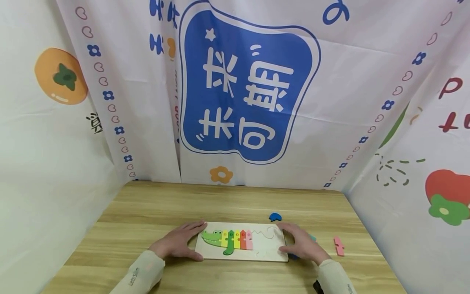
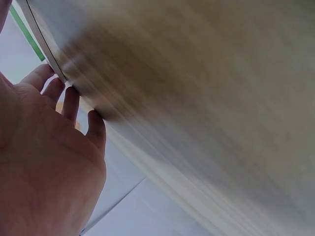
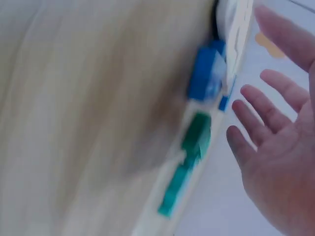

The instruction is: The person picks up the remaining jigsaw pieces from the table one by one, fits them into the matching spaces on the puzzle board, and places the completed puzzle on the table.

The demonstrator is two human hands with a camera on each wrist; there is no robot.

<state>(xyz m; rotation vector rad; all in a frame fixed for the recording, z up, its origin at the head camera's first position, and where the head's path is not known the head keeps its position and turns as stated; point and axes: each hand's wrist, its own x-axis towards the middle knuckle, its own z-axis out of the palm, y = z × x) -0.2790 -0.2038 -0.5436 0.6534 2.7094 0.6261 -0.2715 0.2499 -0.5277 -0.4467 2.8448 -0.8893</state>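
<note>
A pale wooden puzzle board [image 1: 264,253] lies flat on the counter [image 1: 147,212], a little toward 6 o'clock of its middle. On the board's left half sits a green crocodile head [image 1: 212,237] followed by a row of slim pieces in yellow, green, orange, red and pink [image 1: 238,239]; the right half shows only bare cut-out outlines.

The left hand [image 1: 181,241] reaches in from 7 o'clock, palm down, fingers straight and close together, their tips resting at the board's left edge. The left wrist view shows the same: fingers extended, tips against the edge, gripping nothing. The right hand [image 1: 301,243] comes in from 5 o'clock, palm down, fingers straight and slightly spread over the board's right end, thumb along the near edge. The blurred right wrist view shows its fingers splayed and holding nothing.

A blue piece [image 1: 275,217] lies on the counter just beyond the board at 12 o'clock. A pink piece [image 1: 339,246] lies well off at 3 o'clock. Teal and blue pieces [image 3: 197,142] sit partly hidden under the right hand.
</note>
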